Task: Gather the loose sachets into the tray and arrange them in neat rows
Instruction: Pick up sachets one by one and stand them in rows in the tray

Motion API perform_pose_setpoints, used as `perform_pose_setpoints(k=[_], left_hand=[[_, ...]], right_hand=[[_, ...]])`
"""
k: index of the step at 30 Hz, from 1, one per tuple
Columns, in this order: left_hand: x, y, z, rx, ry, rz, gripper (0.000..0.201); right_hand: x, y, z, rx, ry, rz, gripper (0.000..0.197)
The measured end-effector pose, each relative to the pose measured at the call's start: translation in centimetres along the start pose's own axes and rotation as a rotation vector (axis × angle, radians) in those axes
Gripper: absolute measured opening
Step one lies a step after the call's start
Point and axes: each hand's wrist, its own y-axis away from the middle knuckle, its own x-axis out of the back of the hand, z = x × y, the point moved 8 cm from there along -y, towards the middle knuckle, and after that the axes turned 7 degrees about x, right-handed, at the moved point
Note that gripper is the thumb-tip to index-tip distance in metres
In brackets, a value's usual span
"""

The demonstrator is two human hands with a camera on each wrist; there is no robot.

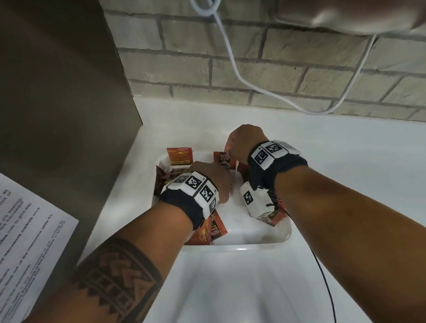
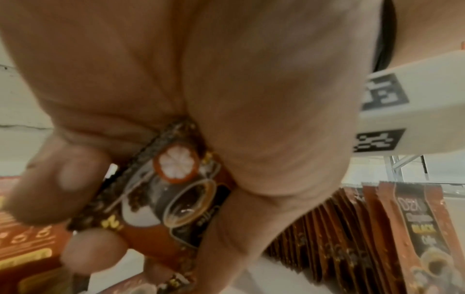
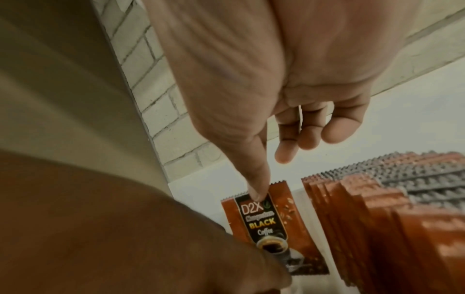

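Note:
A white tray [image 1: 236,220] holds brown-orange coffee sachets. My left hand [image 1: 207,173] is inside it, and its fingers [image 2: 62,179] grip the lower part of one D2X sachet [image 3: 271,228], which stands upright [image 1: 223,158]. My right hand [image 1: 240,141] hovers over that sachet. Its straight thumb [image 3: 256,193] touches the sachet's top edge and its other fingers hang loosely curled, holding nothing. A packed row of upright sachets [image 3: 365,218] fills the tray's right side [image 2: 327,238]. One sachet [image 1: 180,156] leans at the far left and others [image 1: 211,230] lie at the near left.
A tall grey appliance side [image 1: 51,97] stands close on the left with a printed sheet [image 1: 15,238] stuck to it. A brick wall [image 1: 301,74] with a hanging white cable [image 1: 238,71] runs behind. The white counter [image 1: 359,176] stretches to the right. A black wire [image 1: 323,279] trails from my right wrist.

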Motion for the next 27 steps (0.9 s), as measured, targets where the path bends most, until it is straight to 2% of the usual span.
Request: perform_pose_setpoints(k=[3, 13, 19, 21, 24, 26, 27], left_hand=[[0.2, -0.2, 0.0, 0.005, 0.007, -0.003, 0.04], [-0.1, -0.9, 0.0, 0.008, 0.021, -0.05, 0.042], [0.1, -0.8, -0.4, 0.0, 0.088, 0.012, 0.033], [0.4, -0.5, -1.1, -0.005, 0.193, 0.034, 0.031], [1.8, 0.1, -3.1, -0.02, 0.502, 0.123, 0.025], [2.3, 0.7, -4.7, -0.019, 0.846, 0.173, 0.02], [2.1, 1.1, -5.3, -0.022, 1.068, 0.154, 0.019]], right_hand=[[-0.1, 0.1, 0.1, -0.016, -0.011, -0.008, 0.018], [0.4, 0.6, 1.2, 0.006, -0.154, 0.01, 0.022], [1.2, 1.2, 1.7, 0.028, -0.296, 0.107, 0.025], [1.9, 1.7, 2.1, 0.04, -0.384, 0.164, 0.017], [3.2, 3.2, 2.7, 0.072, -0.503, 0.227, 0.012], [3.4, 4.4, 2.6, 0.107, -0.579, 0.199, 0.014], [3.3, 5.0, 2.4, 0.137, -0.625, 0.158, 0.015]])
